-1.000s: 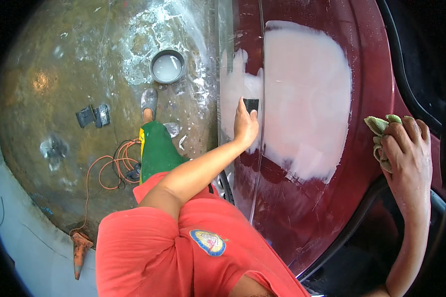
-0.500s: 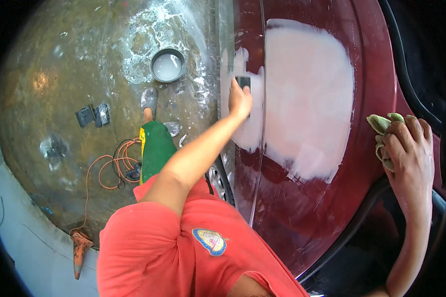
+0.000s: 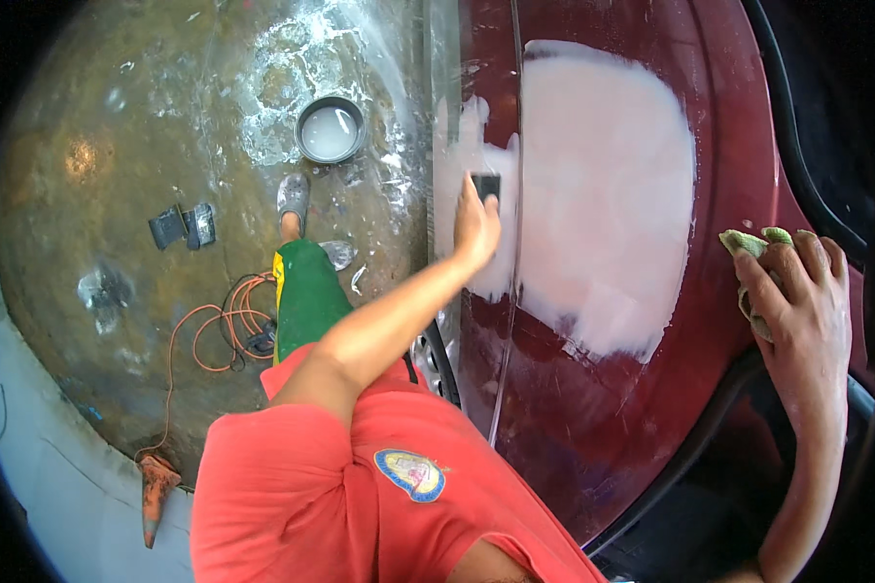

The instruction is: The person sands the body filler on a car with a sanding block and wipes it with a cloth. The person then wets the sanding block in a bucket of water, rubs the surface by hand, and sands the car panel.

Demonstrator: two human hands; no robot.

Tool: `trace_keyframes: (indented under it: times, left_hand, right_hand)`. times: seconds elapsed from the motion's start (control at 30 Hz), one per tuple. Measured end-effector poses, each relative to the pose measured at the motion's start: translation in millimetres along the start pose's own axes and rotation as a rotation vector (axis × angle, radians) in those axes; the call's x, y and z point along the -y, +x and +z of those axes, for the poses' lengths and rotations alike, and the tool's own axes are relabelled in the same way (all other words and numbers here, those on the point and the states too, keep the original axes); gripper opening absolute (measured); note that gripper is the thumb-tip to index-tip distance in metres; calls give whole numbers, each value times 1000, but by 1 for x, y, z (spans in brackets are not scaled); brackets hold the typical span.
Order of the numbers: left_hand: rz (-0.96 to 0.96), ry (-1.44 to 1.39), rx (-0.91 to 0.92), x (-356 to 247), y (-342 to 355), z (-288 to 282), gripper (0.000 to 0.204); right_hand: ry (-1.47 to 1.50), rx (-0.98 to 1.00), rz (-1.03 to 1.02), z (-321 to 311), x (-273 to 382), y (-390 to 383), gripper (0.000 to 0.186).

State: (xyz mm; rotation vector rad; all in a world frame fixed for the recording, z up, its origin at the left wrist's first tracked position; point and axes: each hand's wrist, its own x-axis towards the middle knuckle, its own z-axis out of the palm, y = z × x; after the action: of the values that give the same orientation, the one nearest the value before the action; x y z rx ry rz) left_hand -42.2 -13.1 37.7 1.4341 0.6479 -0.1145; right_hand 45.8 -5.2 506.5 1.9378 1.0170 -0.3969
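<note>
My left hand point(image 3: 476, 223) is closed on a small dark sanding block point(image 3: 486, 187), pressed on a narrow pale filler patch point(image 3: 491, 262) on the maroon car panel point(image 3: 603, 428). Just right of a seam lies a larger pale pinkish filler patch point(image 3: 603, 175). My right hand point(image 3: 797, 287), fingers bent, grips a folded greenish cloth point(image 3: 741, 243) against the panel's right side, beside a black rubber-edged window.
On the stained concrete floor point(image 3: 117, 291) stand a dark basin of milky liquid point(image 3: 329, 132), two dark pads point(image 3: 185, 226) and a coiled orange cord point(image 3: 214, 330). A worn orange cone point(image 3: 157, 491) lies by a pale edge at lower left. My foot point(image 3: 292, 209) is near the basin.
My left hand and the block slid up the narrow patch, away from me, then came back down a little. My right hand's fingers shifted slightly on the cloth.
</note>
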Motion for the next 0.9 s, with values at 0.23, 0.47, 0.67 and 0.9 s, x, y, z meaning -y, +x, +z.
trace_keyframes:
  times: [0.23, 0.47, 0.67, 0.9]
  left_hand:
    - [-123, -42, 24, -22, 52, -10, 65]
    - [2, 12, -15, -20, -23, 6, 65]
    - [-13, -15, -60, -10, 32, 1, 65]
    - [-79, 19, -42, -38, 24, -5, 64]
  right_hand:
    - [-49, -79, -31, -3, 0, -2, 31]
    - [-58, -60, -39, 0, -2, -9, 28]
    - [-38, -74, -33, -3, 1, 1, 29]
    - [-30, -54, -11, 0, -1, -3, 33]
